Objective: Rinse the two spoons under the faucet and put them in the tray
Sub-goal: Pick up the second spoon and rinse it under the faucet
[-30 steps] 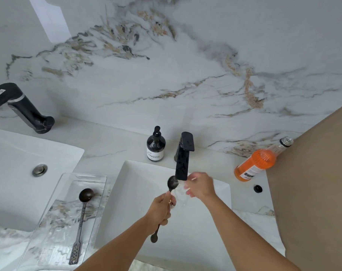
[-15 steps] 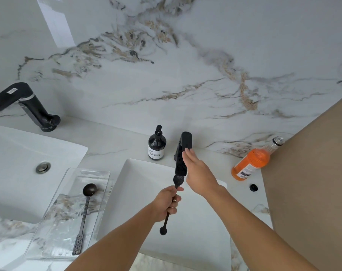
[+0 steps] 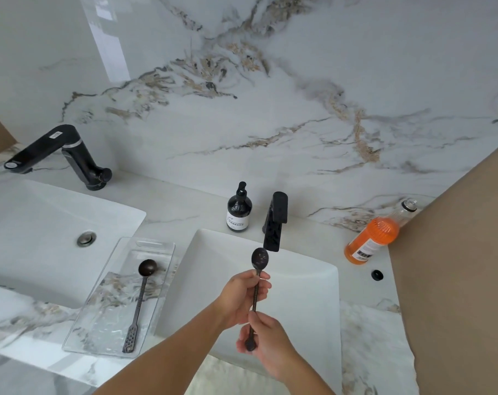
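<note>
Holding second spoon (image 3: pixel 256 292) upright over sink (image 3: pixel 313 280), left hand (image 3: pixel 242 297) closed mid-stem, right hand (image 3: pixel 266 342) pinching its tail, presumably to drip before joining the spoon in the tray (image 3: pixel 140 306).

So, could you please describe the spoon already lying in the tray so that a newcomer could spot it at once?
Find the two white sinks in the marble counter; between them sits a clear rectangular glass tray. In it lies a dark metal spoon, round bowl toward the wall. Unlike the dark spoon held in both hands, its handle ends in a flat perforated tab.

black spoon (image 3: pixel 259 259), orange bottle (image 3: pixel 371 239), veined marble wall (image 3: pixel 299 124)
</note>
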Motion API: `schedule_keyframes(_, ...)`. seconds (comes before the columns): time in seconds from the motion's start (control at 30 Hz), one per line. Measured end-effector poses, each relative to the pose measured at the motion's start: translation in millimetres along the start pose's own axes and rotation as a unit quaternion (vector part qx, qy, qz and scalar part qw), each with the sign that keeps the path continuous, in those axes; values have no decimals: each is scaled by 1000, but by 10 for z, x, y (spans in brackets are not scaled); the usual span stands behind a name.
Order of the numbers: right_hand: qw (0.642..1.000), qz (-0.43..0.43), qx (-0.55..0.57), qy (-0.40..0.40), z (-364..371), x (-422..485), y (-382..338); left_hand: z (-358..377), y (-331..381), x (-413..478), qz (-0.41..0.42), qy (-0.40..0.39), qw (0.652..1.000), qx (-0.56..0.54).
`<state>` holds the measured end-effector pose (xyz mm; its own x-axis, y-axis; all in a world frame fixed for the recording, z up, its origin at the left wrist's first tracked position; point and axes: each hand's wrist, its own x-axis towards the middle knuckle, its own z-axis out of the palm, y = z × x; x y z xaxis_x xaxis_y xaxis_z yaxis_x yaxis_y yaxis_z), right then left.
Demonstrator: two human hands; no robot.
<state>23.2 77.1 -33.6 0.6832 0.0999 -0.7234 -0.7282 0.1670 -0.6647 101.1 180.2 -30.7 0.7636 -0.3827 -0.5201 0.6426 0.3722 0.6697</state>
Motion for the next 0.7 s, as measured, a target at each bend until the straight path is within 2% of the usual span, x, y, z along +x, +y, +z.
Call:
schedule_keyframes(0.1,998,-56,-40,5,-34,-14,-56,60,188,-67,21,-44,999,13)
schedule_keyframes(0.23,983,-104,-147,-26,-85,-62,-256,282,426,-114,93,-10,984,150)
schedule_keyframes(0.3,975,-115,-184,-38,-84,-75,-366,404,443,-137,118,-10,977,176)
schedule_keyframes(0.4,964,-149,-219,-32,-118,-47,-496,485,432,-194,156,-59,957,239)
schedule_keyframes(0.5,962,-190,-193,-25,-146,-32,-588,487,463,-245,163,-117,925,322)
schedule_keyframes(0.6,966,-209,-151,-28,-164,-14,-657,435,491,-264,162,-119,892,405)
schedule_keyframes(0.63,966,-211,-148,-29,-171,-3,-675,391,502,-259,189,-105,871,442)
schedule_keyframes(0.7,967,-213,-135,-34,-194,6,-701,280,543,-218,266,-84,799,532)
